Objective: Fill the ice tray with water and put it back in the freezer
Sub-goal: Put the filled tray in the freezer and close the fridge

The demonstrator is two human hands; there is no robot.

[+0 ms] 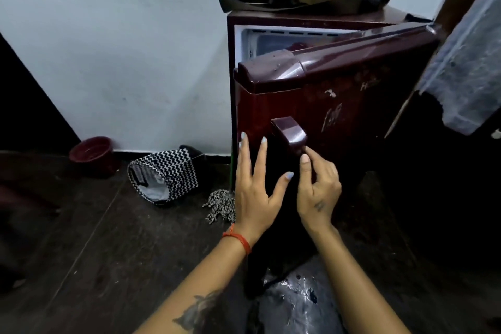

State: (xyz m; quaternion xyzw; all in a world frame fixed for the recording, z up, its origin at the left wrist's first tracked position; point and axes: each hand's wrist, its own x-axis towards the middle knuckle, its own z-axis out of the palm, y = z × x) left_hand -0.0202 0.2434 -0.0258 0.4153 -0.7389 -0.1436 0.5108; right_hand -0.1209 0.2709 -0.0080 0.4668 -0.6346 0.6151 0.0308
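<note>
Left hand (253, 192) splayed, grasping nothing, flat by door edge; right hand (318, 190) pinches handle (290, 134) just above, likely steadying fridge door (339, 95) ajar. Ice tray unseen.

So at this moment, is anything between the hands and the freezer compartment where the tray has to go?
Yes: the maroon fridge door is only partly open and covers most of the opening. The left hand lies open against the door; the right hand is at the handle. No ice tray is visible.
</note>
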